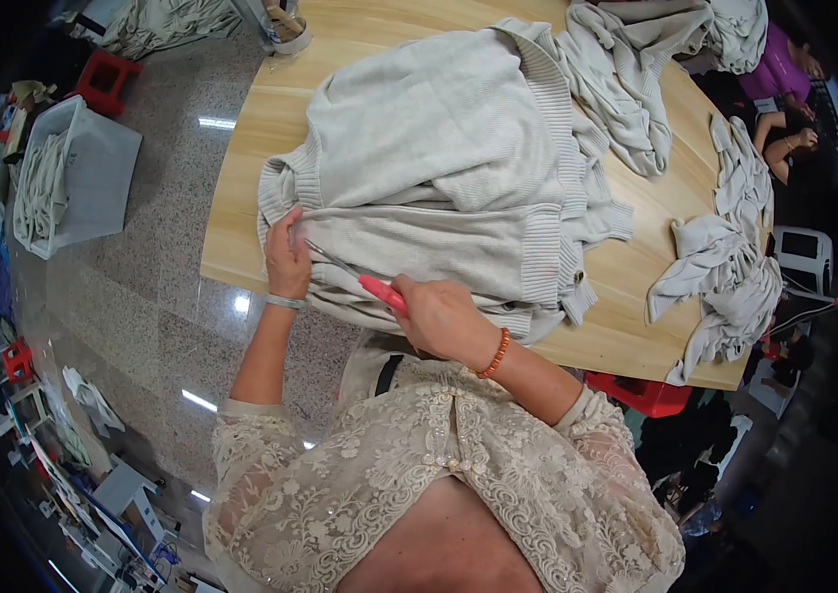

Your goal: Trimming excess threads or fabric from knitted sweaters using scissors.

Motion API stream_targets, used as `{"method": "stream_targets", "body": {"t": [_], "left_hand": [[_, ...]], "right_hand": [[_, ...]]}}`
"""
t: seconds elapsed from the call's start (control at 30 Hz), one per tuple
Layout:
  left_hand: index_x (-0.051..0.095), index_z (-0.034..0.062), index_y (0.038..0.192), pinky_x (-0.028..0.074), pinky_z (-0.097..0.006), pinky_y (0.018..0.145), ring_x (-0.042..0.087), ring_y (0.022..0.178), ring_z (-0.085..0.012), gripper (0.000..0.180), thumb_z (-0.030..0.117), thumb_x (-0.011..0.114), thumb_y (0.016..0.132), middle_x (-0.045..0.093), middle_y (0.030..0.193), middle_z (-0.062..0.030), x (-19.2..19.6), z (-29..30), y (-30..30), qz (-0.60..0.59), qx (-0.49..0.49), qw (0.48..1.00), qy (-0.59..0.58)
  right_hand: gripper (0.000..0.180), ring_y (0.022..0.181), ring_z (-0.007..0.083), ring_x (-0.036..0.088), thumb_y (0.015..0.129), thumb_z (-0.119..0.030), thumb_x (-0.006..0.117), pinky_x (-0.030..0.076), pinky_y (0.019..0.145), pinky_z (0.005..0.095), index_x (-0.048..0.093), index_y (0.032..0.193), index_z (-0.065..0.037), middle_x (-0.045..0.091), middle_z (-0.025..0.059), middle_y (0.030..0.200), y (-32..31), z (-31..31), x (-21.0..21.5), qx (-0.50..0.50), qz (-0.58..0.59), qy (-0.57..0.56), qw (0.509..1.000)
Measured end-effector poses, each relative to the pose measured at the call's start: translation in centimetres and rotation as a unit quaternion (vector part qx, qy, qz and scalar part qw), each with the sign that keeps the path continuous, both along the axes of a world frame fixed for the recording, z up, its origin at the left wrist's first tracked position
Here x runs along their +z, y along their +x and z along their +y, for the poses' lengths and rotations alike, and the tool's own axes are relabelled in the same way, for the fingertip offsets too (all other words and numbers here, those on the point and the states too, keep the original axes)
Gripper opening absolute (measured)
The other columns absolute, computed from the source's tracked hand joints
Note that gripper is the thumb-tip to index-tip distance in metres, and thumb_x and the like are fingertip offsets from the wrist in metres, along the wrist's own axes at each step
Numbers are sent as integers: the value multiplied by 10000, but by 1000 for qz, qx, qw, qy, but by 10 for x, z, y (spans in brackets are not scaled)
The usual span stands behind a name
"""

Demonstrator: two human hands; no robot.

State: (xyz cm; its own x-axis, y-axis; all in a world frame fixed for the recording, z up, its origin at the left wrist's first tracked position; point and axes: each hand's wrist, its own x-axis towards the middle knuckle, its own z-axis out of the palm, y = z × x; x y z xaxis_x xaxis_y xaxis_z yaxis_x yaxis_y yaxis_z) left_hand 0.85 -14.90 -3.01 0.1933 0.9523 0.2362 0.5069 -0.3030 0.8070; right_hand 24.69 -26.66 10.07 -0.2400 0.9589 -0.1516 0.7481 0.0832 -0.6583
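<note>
A light grey knit cardigan [429, 128] with ribbed edges lies spread in front of me, its folds reaching the near edge of the table. At its left side my left hand [287, 259] is closed on the knit, the fingertips pinching fabric just below a ribbed cuff. My right hand [439, 314] is wrapped round a tool with a pinkish-red handle [382, 294]. A thin metal shaft runs from the handle toward my left fingers, low over the fabric. The shaft's tip is blurred beside those fingers, so its exact kind does not show.
More grey knit garments lie on the wooden table [241, 212] at the far right [636, 99] and right [725, 282]. A white bin [102, 168] of garments and a red stool [107, 82] stand on the floor at left. A person in purple [777, 69] sits beyond the right edge.
</note>
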Motion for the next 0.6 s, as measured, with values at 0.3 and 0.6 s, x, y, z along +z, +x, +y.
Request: {"method": "stream_targets", "body": {"t": [0.3,0.6], "left_hand": [[616,115,1158,366,-403,909,552,1019,-267,429,237,722,760,627,1059,-72,42,0,94,122,-173,966,147],[640,97,986,409,-372,785,597,879,-265,205,192,690,812,643,936,-68,29,13,103,100,-209,972,51]], "right_hand": [[245,652,377,622,827,-158,644,469,602,475,554,1040,-76,617,160,674,65,-60,1,-97,-73,29,992],[188,723,397,633,833,-161,610,483,637,490,571,976,-46,641,183,748,94,-90,12,-194,-16,-76,978]]}}
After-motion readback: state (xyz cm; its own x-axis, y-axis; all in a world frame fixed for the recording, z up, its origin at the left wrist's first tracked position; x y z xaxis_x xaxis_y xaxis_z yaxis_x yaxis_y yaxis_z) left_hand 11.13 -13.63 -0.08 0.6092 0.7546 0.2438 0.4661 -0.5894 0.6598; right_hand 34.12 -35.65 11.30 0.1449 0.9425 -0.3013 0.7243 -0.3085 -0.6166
